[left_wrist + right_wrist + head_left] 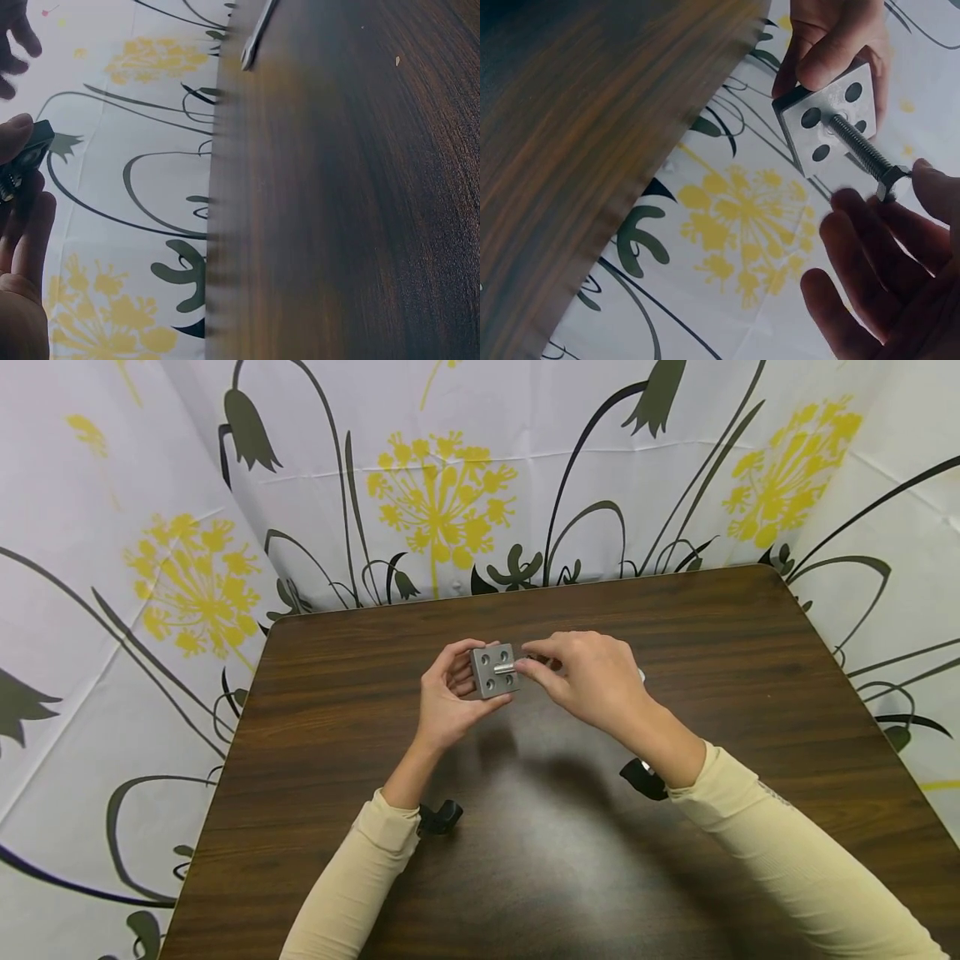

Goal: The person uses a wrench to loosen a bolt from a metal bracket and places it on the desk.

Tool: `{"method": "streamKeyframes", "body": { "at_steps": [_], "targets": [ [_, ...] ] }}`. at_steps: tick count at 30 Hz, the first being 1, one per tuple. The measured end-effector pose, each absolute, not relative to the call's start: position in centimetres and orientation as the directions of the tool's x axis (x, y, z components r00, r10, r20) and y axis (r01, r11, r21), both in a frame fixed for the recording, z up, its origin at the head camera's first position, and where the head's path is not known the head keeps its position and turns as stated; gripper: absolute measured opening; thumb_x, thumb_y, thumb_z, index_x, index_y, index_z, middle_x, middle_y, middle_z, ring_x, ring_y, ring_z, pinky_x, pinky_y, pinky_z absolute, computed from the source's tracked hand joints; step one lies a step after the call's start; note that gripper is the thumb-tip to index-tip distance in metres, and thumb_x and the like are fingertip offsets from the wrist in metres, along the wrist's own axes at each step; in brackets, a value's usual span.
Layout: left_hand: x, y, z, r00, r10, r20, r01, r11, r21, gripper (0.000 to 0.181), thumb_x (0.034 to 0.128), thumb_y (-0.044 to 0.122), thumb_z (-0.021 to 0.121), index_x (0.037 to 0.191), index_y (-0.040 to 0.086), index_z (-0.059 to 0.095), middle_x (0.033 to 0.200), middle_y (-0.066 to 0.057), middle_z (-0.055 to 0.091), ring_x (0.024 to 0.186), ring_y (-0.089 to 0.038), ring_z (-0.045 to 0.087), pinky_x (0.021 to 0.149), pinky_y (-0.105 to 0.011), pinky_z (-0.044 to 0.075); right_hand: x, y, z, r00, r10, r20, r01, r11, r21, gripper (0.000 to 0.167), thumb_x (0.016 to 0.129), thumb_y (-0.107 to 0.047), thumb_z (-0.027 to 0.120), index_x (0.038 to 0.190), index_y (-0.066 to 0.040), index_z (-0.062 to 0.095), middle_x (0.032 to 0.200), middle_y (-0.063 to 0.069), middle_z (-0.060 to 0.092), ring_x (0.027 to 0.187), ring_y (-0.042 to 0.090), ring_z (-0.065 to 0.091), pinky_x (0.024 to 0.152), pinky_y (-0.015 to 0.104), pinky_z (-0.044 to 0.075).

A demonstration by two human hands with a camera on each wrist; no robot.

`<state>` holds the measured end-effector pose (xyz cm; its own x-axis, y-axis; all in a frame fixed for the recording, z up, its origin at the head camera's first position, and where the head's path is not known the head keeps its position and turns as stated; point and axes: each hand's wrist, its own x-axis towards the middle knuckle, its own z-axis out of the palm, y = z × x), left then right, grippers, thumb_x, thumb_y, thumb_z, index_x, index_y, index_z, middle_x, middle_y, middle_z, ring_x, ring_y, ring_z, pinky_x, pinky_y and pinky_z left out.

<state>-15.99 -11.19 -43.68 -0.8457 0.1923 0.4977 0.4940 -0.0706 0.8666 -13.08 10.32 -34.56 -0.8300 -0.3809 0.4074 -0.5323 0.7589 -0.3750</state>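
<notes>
A square grey metal block (485,683) with several round holes is raised above the table, gripped along its edges by my left hand (444,703). From the middle of its face stands a threaded hex bolt (862,150), its tip at the block and its head outward. My right hand (596,681) has its thumb and a finger at the bolt's head, pinching it; the other fingers are spread in the right wrist view. The left wrist view catches only part of the block (39,139), in shade, between thumb and fingers.
An open-end wrench (259,34) lies on the dark wood-grain table (360,677). A white curtain (315,527) with yellow and grey plant prints hangs behind the table's far edge and at both sides. Black wrist straps (441,818) show at the sleeves.
</notes>
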Motion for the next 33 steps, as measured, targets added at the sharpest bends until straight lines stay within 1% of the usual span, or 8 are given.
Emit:
{"method": "streamKeyframes", "body": {
  "at_steps": [3,8,11,15,18,25,30,33],
  "targets": [
    [-16.0,-11.21,-43.74,-0.842,0.199,0.502,0.499,-0.068,0.864,0.072,0.0611,-0.017,0.085,0.125,0.003,0.057,0.125,-0.014,0.066,0.109,-0.03,0.065,0.083,-0.038,0.056,-13.06,10.35,-34.46,-0.847,-0.39,0.361,-0.517,0.762,-0.39,0.025,0.091,-0.038,0.07,0.105,-0.019,0.077,0.077,-0.008,0.067,0.063,0.008,0.058,0.048,0.031,0.044],
    [-16.02,-11.24,-43.78,-0.845,0.203,0.495,0.494,-0.06,0.868,0.073,0.0612,-0.015,0.086,0.125,0.005,0.057,0.125,-0.012,0.066,0.109,-0.03,0.065,0.083,-0.038,0.056,-13.16,10.64,-34.58,-0.77,-0.476,0.426,-0.622,0.708,-0.335,0.024,0.085,-0.021,0.078,0.109,-0.019,0.076,0.096,-0.006,0.069,0.077,0.011,0.062,0.054,0.033,0.049],
    [-16.07,-11.24,-43.81,-0.844,0.199,0.498,0.496,-0.062,0.866,0.073,0.0611,-0.016,0.086,0.125,0.004,0.057,0.125,-0.013,0.066,0.108,-0.03,0.066,0.082,-0.038,0.057,-13.21,10.67,-34.67,-0.748,-0.477,0.463,-0.642,0.699,-0.317,0.028,0.085,-0.024,0.079,0.112,-0.019,0.076,0.1,-0.005,0.069,0.08,0.012,0.062,0.053,0.033,0.049],
    [-16.13,-11.19,-43.77,-0.837,0.203,0.509,0.507,-0.065,0.86,0.073,0.0613,-0.016,0.085,0.125,0.003,0.057,0.124,-0.014,0.066,0.107,-0.031,0.066,0.082,-0.038,0.057,-13.21,10.55,-34.66,-0.802,-0.418,0.426,-0.575,0.731,-0.366,0.029,0.089,-0.038,0.073,0.111,-0.018,0.076,0.085,-0.006,0.069,0.068,0.01,0.059,0.048,0.031,0.044],
    [-16.11,-11.2,-43.67,-0.838,0.203,0.507,0.505,-0.064,0.86,0.074,0.0605,-0.017,0.085,0.125,0.003,0.056,0.125,-0.013,0.066,0.107,-0.03,0.066,0.081,-0.037,0.057,-13.25,10.49,-34.64,-0.826,-0.41,0.386,-0.548,0.745,-0.382,0.026,0.09,-0.037,0.072,0.108,-0.018,0.076,0.078,-0.008,0.068,0.064,0.008,0.058,0.048,0.031,0.044],
    [-16.16,-11.31,-43.5,-0.841,0.198,0.504,0.498,-0.081,0.863,0.074,0.0596,-0.019,0.085,0.125,0.0,0.056,0.124,-0.016,0.065,0.108,-0.031,0.066,0.08,-0.036,0.057,-13.35,10.61,-35.1,-0.719,-0.488,0.495,-0.675,0.66,-0.33,0.03,0.083,-0.021,0.081,0.113,-0.018,0.075,0.101,-0.004,0.068,0.079,0.012,0.062,0.055,0.034,0.051],
    [-16.04,-11.3,-43.6,-0.849,0.192,0.493,0.487,-0.078,0.87,0.074,0.0592,-0.023,0.083,0.125,-0.003,0.054,0.124,-0.021,0.064,0.107,-0.03,0.066,0.079,-0.034,0.057,-13.1,10.31,-34.91,-0.797,-0.392,0.46,-0.577,0.718,-0.389,0.031,0.088,-0.04,0.074,0.111,-0.018,0.075,0.086,-0.007,0.069,0.067,0.009,0.059,0.048,0.032,0.045],
    [-15.85,-11.3,-43.46,-0.852,0.189,0.489,0.485,-0.068,0.872,0.074,0.0587,-0.025,0.081,0.125,-0.006,0.053,0.124,-0.024,0.063,0.107,-0.031,0.066,0.079,-0.034,0.057,-13.02,10.23,-34.8,-0.836,-0.373,0.402,-0.528,0.743,-0.41,0.027,0.091,-0.041,0.07,0.105,-0.019,0.077,0.075,-0.009,0.067,0.063,0.007,0.058,0.047,0.031,0.043]
  ]
}}
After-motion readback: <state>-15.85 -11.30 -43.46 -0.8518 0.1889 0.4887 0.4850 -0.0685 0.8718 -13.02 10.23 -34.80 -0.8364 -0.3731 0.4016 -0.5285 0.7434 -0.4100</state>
